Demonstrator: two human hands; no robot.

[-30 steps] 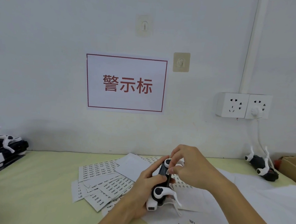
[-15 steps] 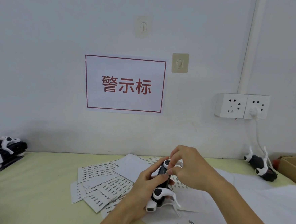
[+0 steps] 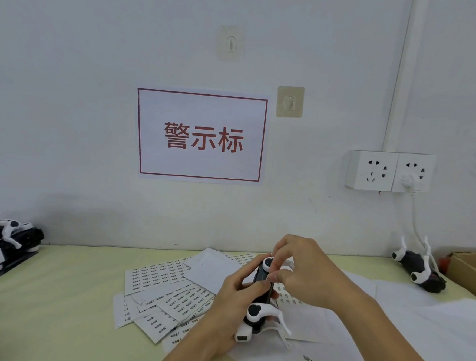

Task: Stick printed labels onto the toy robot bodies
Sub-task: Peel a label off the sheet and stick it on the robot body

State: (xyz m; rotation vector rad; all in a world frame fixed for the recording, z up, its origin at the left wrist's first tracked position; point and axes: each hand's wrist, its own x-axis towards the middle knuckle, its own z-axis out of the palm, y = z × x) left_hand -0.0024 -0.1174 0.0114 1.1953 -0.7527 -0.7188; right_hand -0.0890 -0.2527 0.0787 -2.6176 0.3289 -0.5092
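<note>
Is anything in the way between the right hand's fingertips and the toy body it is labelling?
Nothing visible. The left hand grips the toy robot from its left side, and the right hand has its fingertips already on the dark upper body; the label itself is too small to see.

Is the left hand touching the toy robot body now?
Touching. The head view shows the left hand with its fingers curled round the toy robot body.

Toy robot point(image 3: 261, 297) in both hands
</note>
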